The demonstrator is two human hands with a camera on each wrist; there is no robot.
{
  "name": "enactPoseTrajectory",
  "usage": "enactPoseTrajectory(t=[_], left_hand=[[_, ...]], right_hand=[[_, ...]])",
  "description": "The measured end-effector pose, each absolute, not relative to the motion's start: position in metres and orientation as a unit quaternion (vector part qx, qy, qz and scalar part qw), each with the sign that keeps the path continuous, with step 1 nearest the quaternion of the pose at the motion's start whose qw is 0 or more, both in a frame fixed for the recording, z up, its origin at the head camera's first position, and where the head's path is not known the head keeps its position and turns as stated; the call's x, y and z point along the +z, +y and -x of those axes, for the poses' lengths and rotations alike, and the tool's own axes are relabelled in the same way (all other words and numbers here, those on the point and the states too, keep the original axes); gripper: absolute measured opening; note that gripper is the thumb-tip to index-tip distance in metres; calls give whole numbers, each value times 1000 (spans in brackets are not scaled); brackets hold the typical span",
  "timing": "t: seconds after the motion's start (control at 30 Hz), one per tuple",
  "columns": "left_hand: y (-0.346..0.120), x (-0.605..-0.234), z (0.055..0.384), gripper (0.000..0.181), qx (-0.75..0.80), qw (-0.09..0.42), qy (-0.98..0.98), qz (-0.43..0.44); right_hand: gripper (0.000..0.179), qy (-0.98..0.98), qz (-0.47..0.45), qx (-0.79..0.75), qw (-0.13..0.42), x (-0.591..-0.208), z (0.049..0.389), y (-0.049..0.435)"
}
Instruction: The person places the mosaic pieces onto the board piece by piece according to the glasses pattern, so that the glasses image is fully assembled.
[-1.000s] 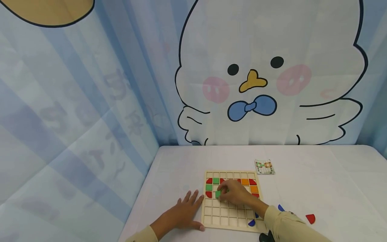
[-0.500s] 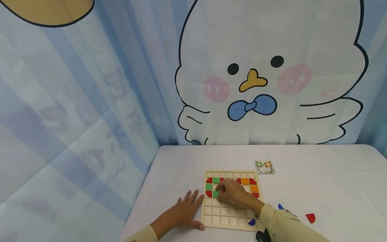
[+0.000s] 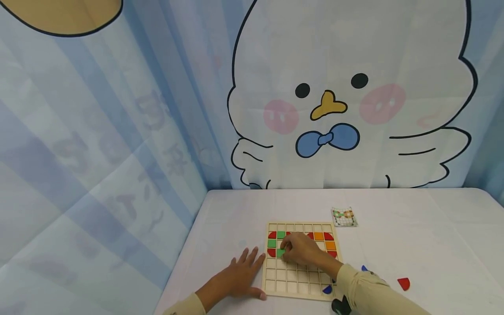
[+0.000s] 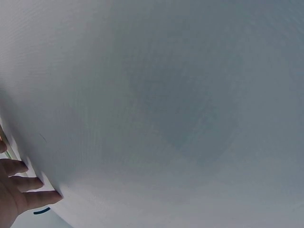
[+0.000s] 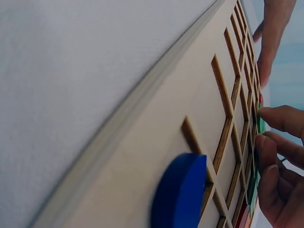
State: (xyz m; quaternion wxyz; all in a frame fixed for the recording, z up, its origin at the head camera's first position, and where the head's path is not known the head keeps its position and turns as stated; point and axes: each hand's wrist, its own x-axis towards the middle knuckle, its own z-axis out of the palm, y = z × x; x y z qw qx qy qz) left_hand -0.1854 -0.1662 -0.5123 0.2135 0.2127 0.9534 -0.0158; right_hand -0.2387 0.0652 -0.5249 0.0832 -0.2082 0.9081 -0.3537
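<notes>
A wooden grid board (image 3: pixel 281 286) lies on the white table. Along its upper rows sit red quarter-round pieces (image 3: pixel 271 252), green squares and orange squares (image 3: pixel 330 245). My right hand (image 3: pixel 301 249) reaches over the board from the right, its thumb and fingertips pinching at a green square tile (image 3: pixel 280 253) beside the lower red piece. In the right wrist view, these fingers (image 5: pixel 280 118) come down on the green tile, and part of it is hidden. My left hand (image 3: pixel 242 275) rests spread on the table at the board's left edge, thumb near the lower left corner.
A small pattern card (image 3: pixel 344 217) lies beyond the board's upper right corner. A blue piece (image 3: pixel 327 289) sits near the board's lower right. To the right lie a red piece (image 3: pixel 403 284) and a blue one (image 3: pixel 364 268). A printed curtain (image 3: pixel 323 166) hangs behind the table.
The green square tile has shifted slightly left and now sits in line with its cell beside the red piece. My right hand moved slightly left with it; my left hand stayed put.
</notes>
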Motion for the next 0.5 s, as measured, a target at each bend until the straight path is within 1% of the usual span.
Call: enactPoseTrajectory(t=[0.1,0.27,0.4,0.5], left_hand=[[-167,-513,185,107,-17,211,953,-216],[-169,-512,183,107,-20,205,953,-222],[-170,-514,185,108,-18,205,953,-221],[-170,-517,186,108,-10,215,953,-213]], right_hand=[[20,903,223,-357,82,-524,238,66],[27,884,260,-376,97,-519,237,75],[29,858,298,-402,116,-517,236,92],[30,840,319,-419,128,-517,233,111]])
